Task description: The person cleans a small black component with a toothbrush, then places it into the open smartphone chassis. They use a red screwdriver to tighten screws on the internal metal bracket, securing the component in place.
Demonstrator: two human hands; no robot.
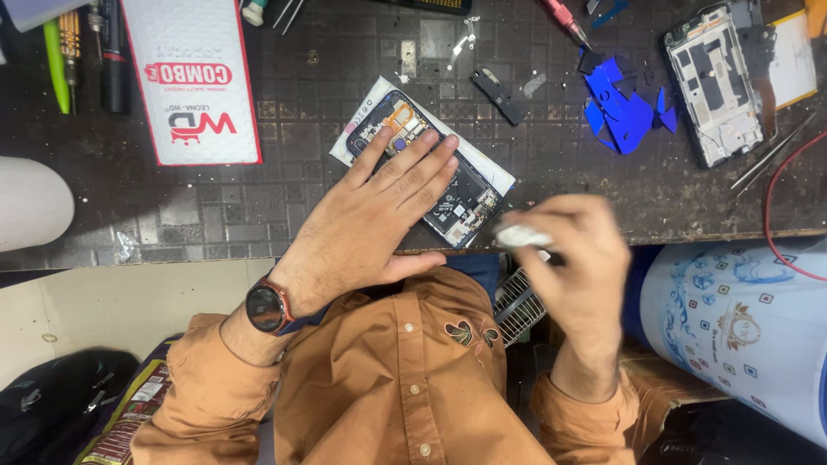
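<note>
An opened black phone [465,202] with its circuit board exposed lies tilted on a white sheet [379,93] near the front edge of the dark worktable [284,146]. My left hand [379,211] lies flat on the phone with fingers spread, pressing it down; a dark watch sits on that wrist. My right hand [577,267], blurred, hovers just right of the phone's lower end, its fingers pinched on a small white piece [523,235]; I cannot tell what the piece is.
A white flat box [194,82] lies at the back left beside pens and tools [82,52]. Blue film scraps [624,108], a second phone frame [715,82], tweezers [771,155] and a red wire [775,207] sit at the right. A patterned white drum [741,327] stands below the table edge.
</note>
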